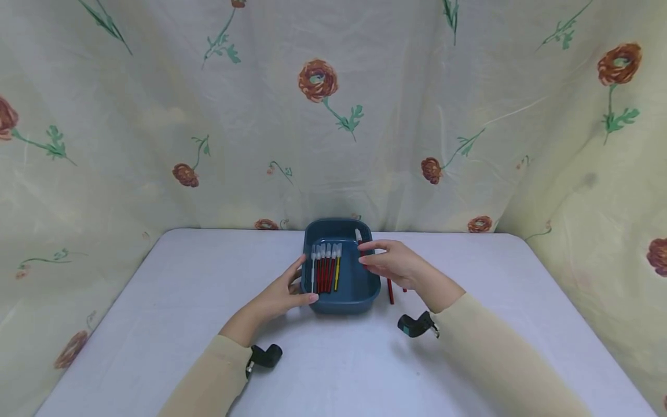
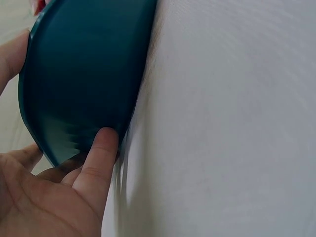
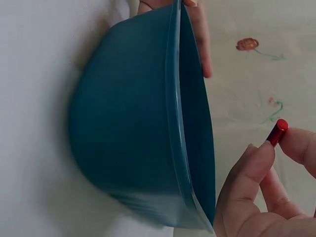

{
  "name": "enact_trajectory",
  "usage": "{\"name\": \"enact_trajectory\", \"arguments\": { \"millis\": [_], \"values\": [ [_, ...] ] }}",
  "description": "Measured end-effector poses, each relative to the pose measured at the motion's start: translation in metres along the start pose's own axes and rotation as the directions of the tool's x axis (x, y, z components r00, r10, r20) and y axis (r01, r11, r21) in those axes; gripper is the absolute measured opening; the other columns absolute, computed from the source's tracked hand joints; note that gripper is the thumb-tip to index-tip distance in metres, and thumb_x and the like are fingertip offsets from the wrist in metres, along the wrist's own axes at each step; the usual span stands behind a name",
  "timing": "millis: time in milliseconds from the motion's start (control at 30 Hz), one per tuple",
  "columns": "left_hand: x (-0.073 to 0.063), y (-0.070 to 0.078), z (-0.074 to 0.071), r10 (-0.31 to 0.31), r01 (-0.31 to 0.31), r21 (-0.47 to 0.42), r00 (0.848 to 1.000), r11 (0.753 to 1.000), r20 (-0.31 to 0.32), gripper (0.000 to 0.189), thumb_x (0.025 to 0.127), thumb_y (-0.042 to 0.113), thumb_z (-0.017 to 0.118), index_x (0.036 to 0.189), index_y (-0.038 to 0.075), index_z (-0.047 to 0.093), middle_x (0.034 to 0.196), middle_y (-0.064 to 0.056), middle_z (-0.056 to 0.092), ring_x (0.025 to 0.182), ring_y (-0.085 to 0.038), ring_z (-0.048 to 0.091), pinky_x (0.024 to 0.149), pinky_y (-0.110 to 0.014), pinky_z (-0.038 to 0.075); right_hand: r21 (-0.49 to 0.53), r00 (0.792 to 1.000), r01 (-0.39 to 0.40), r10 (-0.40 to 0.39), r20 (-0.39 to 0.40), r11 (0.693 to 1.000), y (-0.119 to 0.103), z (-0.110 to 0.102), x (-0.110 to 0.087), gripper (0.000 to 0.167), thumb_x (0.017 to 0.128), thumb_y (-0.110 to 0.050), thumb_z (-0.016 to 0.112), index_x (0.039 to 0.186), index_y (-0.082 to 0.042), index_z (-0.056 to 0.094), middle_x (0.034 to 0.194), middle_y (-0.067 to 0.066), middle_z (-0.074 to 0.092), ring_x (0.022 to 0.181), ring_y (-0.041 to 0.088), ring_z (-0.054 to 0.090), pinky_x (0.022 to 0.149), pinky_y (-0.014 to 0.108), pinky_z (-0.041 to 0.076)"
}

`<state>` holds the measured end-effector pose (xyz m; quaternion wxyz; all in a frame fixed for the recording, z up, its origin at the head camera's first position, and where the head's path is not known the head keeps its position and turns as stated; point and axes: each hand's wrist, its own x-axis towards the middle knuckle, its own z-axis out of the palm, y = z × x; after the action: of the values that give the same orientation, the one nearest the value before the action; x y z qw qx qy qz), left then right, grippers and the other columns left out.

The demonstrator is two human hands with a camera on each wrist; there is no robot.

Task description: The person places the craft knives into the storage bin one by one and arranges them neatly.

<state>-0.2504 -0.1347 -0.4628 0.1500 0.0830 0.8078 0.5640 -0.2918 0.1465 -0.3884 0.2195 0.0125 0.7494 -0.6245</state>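
A dark blue plastic bin (image 1: 344, 307) stands on the table. My left hand (image 1: 282, 294) grips its front left corner, fingers along the left rim and thumb at the front wall. Inside, on the left, several slim pens (image 1: 326, 271) lie side by side, with translucent caps and white, red or yellow barrels. Over the bin's right side, my right hand (image 1: 400, 264) pinches a red pen (image 3: 279, 132) between thumb and fingers; its whitish cap points toward the back of the bin. The right wrist view shows the pen's red end sticking out of the fingertips.
To the right of the bin, partly beneath the right forearm and hand, a red pen (image 1: 391, 292) and the tip of another red piece (image 1: 405, 289) lie on the white table (image 1: 208, 272). A flowered curtain (image 1: 385, 133) hangs behind the table's back edge.
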Motion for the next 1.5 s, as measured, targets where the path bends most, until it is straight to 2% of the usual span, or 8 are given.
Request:
{"name": "enact_trajectory", "arguments": {
  "millis": [367, 700, 1033, 1367, 1500],
  "values": [
    [0.001, 0.001, 0.0, -0.005, 0.005, -0.014, 1.0, 1.0, 0.003, 0.102, 0.086, 0.03, 0.082, 0.162, 0.034, 0.013, 0.164, -0.018, 0.021, 0.145, -0.039, 0.033, 0.111, -0.056, 0.034, 0.01, 1.0, -0.025, 0.026, -0.001, 1.0, -0.002, 0.021, 0.013, 0.045, 0.095, -0.005, 0.068, 0.138, 0.004, 0.055, 0.136, 0.02, 0.056, 0.123, 0.035, 0.059, 0.096, 0.034, 0.052],
    [0.0, 0.001, -0.001, 0.0, 0.0, -0.008, 1.0, 1.0, 0.001, 0.1, 0.087, 0.03, 0.08, 0.162, 0.034, 0.013, 0.164, -0.018, 0.021, 0.144, -0.04, 0.034, 0.11, -0.056, 0.036, -0.02, 1.0, -0.025, 0.025, 0.019, 0.999, -0.002, 0.035, 0.024, 0.042, 0.094, -0.004, 0.068, 0.133, 0.009, 0.056, 0.132, 0.021, 0.058, 0.121, 0.036, 0.06, 0.097, 0.036, 0.053],
    [-0.001, 0.0, 0.0, -0.001, 0.001, 0.002, 1.0, 1.0, 0.006, 0.099, 0.088, 0.029, 0.079, 0.161, 0.034, 0.013, 0.164, -0.02, 0.02, 0.144, -0.042, 0.033, 0.11, -0.056, 0.036, -0.072, 0.998, -0.062, 0.063, 0.017, 0.995, -0.002, 0.041, 0.031, 0.037, 0.096, -0.004, 0.066, 0.131, 0.007, 0.059, 0.124, 0.02, 0.063, 0.116, 0.035, 0.063, 0.097, 0.038, 0.052],
    [-0.003, -0.001, 0.0, 0.009, -0.009, -0.005, 1.0, 1.0, 0.014, 0.099, 0.089, 0.029, 0.078, 0.162, 0.032, 0.012, 0.164, -0.022, 0.019, 0.144, -0.043, 0.032, 0.11, -0.056, 0.036, -0.145, 0.998, -0.065, 0.066, 0.001, 0.987, -0.002, 0.041, 0.038, 0.033, 0.094, -0.003, 0.067, 0.125, 0.007, 0.063, 0.114, 0.018, 0.067, 0.095, 0.024, 0.067, 0.088, 0.035, 0.057],
    [-0.003, 0.0, 0.001, 0.012, -0.012, -0.005, 1.0, 1.0, 0.02, 0.098, 0.089, 0.029, 0.078, 0.162, 0.032, 0.012, 0.164, -0.02, 0.019, 0.145, -0.042, 0.032, 0.111, -0.055, 0.035, -0.168, 0.998, -0.064, 0.063, -0.014, 0.984, -0.003, 0.042, 0.039, 0.033, 0.093, -0.002, 0.068, 0.124, 0.007, 0.063, 0.111, 0.018, 0.067, 0.091, 0.022, 0.068, 0.085, 0.033, 0.058]
  ]
}}
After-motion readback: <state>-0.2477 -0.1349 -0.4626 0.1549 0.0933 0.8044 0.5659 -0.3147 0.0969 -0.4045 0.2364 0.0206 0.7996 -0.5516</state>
